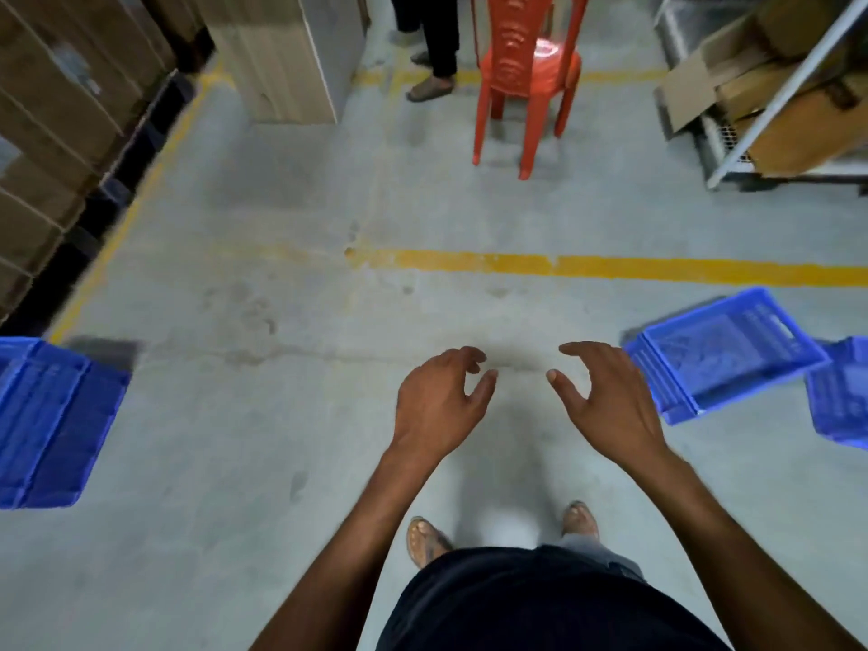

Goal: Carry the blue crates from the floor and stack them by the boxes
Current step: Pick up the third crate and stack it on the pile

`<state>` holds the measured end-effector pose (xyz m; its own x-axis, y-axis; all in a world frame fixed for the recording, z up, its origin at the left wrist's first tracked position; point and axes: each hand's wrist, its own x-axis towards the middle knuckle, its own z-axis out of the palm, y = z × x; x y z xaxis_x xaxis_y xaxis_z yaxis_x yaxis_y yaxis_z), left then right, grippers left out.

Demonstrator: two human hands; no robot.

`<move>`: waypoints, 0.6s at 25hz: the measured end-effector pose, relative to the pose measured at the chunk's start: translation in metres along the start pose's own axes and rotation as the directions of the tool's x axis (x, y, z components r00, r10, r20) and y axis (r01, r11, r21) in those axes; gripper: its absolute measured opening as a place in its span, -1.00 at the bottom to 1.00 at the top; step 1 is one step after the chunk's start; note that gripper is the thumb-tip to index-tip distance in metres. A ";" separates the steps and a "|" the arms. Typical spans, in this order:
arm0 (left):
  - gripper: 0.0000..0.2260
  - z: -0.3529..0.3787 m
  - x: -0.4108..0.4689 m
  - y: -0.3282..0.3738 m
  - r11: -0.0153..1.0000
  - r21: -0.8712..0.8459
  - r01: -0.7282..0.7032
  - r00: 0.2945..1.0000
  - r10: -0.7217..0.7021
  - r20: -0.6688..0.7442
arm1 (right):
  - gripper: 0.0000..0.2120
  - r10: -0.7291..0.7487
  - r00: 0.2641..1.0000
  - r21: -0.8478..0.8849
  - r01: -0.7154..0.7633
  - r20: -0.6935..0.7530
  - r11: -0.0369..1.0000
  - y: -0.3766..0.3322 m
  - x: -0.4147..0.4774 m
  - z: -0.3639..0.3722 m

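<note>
Dark shorts (540, 603) are filling 6 o'clock; the left hand (437, 406) and right hand (606, 401) are hovering released, grasping nothing. At 3 o'clock loose blue crates (723, 354) are lying on the floor (305, 204); more blue crates (47, 415) are sitting at 9 o'clock near the cardboard boxes (56, 133). Turning right and gripping 2 opposite rims is looking best.

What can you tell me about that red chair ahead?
The red chair looks like glossy moulded plastic, with curved slots in its back and thin legs. It stands upright on the grey concrete floor, beside a standing person's legs. Only the floor touches it; its top is cut off.
</note>
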<state>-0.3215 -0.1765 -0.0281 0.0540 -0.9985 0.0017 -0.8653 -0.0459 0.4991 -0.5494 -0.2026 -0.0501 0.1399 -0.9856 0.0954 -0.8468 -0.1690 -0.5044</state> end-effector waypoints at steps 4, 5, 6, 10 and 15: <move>-0.74 0.058 0.020 0.094 0.995 -0.049 -0.082 0.990 0.087 0.115 | -0.67 0.184 0.981 0.087 -0.179 -0.064 0.980 0.095 -0.031 -0.053; -0.75 0.078 0.028 0.125 0.993 -0.053 -0.110 0.984 0.116 0.136 | -0.68 0.223 0.972 0.095 -0.215 -0.072 0.972 0.126 -0.038 -0.070; -0.75 0.096 0.035 0.153 0.990 -0.054 -0.130 0.979 0.137 0.154 | -0.69 0.251 0.965 0.100 -0.243 -0.078 0.965 0.156 -0.042 -0.086; -0.78 0.163 0.062 0.267 0.982 -0.100 -0.161 0.963 0.178 0.200 | -0.70 0.343 0.933 0.116 -0.331 -0.107 0.936 0.269 -0.051 -0.152; -0.80 0.221 0.110 0.373 0.967 -0.117 -0.227 0.930 0.251 0.269 | -0.77 0.419 0.902 0.123 -0.407 -0.104 0.905 0.377 -0.022 -0.204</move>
<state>-0.7486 -0.3093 -0.0334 -0.3009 -0.9477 -0.1067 -0.7908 0.1853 0.5834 -0.9766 -0.2422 -0.0673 -0.2822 -0.9587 -0.0359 -0.7603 0.2464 -0.6010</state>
